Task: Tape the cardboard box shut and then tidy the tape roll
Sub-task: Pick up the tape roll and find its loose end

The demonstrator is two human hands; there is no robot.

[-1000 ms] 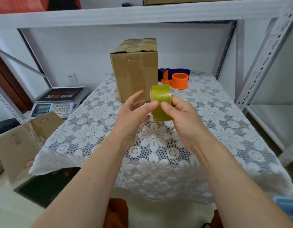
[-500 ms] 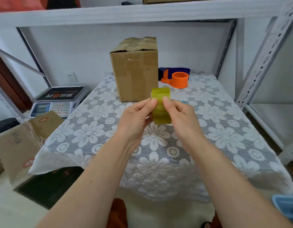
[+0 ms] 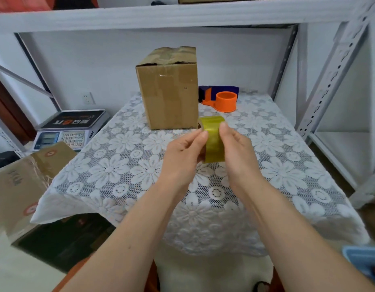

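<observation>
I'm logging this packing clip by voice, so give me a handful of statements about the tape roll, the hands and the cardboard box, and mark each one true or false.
1. Both hands hold the tape roll above the table. True: the left hand and the right hand grip it from either side.
2. The cardboard box lies flat on its side. False: it stands upright on the lace tablecloth.
3. The orange tape dispenser sits to the right of the box. True.
4. The roll is mounted on the dispenser. False: it is in the hands, apart from the dispenser.
5. A weighing scale stands left of the table. True.
</observation>
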